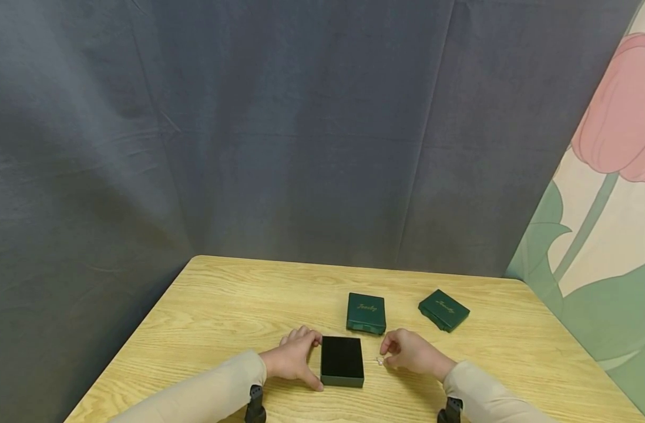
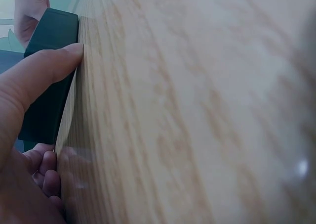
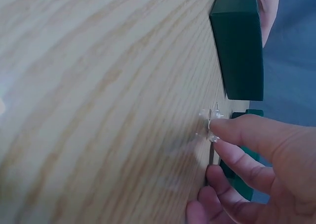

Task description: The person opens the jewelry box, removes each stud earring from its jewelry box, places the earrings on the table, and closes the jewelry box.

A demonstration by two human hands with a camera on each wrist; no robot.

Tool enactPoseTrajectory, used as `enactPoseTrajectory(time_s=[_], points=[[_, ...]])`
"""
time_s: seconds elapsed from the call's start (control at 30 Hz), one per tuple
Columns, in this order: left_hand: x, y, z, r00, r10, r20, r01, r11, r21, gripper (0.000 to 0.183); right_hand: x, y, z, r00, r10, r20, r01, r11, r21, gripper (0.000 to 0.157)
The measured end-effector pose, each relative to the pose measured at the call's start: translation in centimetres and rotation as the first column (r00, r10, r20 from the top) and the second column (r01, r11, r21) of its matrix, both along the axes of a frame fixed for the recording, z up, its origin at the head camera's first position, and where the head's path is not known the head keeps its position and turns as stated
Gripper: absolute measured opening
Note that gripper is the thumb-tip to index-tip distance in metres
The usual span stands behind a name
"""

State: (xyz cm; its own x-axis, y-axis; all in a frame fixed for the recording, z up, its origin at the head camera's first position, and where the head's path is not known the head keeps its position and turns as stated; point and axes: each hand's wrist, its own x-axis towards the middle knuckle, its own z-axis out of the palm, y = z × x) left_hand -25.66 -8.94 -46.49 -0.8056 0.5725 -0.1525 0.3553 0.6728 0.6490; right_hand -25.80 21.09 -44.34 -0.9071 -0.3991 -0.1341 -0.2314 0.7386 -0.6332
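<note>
A dark green jewelry box (image 1: 342, 361) with a black top face lies near the front middle of the table. My left hand (image 1: 295, 355) holds it at its left side, thumb at the near corner and fingers at the far one; in the left wrist view the thumb (image 2: 54, 66) lies against the box's green wall. To the right of the box, my right hand (image 1: 413, 352) pinches a small silver, sparkling piece of jewelry (image 3: 215, 116) between thumb and index finger, low at the tabletop. Its exact kind is too small to tell.
Two shut green boxes with gold lettering lie farther back: one box (image 1: 366, 313) behind the black-topped one, another box (image 1: 444, 309) turned askew to the right. The wooden table (image 1: 238, 299) ends at a grey curtain (image 1: 301, 147); a tulip-painted wall (image 1: 618, 235) stands at right.
</note>
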Motion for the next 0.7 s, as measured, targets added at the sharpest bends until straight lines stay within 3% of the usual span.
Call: enactPoseTrajectory(time_s=[0.2, 0.3, 0.43, 0.53, 0.63, 0.7], points=[[0.0, 0.0, 0.1, 1.000, 0.000, 0.003, 0.000, 1.000, 0.001, 0.069, -0.3, 0.7, 1.3, 0.999, 0.049, 0.015, -0.048, 0.997, -0.056, 0.013], [0.1, 0.1, 0.2, 1.000, 0.000, 0.007, 0.000, 1.000, 0.004, 0.068, -1.3, 1.7, 2.6, 0.999, 0.049, -0.017, -0.050, 0.995, -0.085, 0.013], [0.1, 0.1, 0.2, 1.000, 0.002, -0.001, -0.002, 1.000, 0.002, 0.069, -3.6, 3.9, 4.6, 0.994, -0.057, -0.098, 0.046, 0.993, -0.111, 0.020], [0.1, 0.0, 0.2, 1.000, 0.003, -0.003, -0.003, 1.000, 0.002, 0.069, -5.3, 5.9, 5.7, 0.972, -0.147, -0.184, 0.119, 0.981, -0.152, 0.027], [0.1, 0.0, 0.2, 1.000, 0.001, 0.004, -0.001, 1.000, 0.003, 0.069, -6.7, 8.0, 5.8, 0.947, -0.180, -0.266, 0.150, 0.980, -0.127, 0.040], [0.1, 0.1, 0.2, 1.000, -0.001, 0.006, 0.001, 1.000, 0.003, 0.069, -7.4, 9.1, 5.2, 0.941, -0.181, -0.287, 0.175, 0.984, -0.046, 0.053]])
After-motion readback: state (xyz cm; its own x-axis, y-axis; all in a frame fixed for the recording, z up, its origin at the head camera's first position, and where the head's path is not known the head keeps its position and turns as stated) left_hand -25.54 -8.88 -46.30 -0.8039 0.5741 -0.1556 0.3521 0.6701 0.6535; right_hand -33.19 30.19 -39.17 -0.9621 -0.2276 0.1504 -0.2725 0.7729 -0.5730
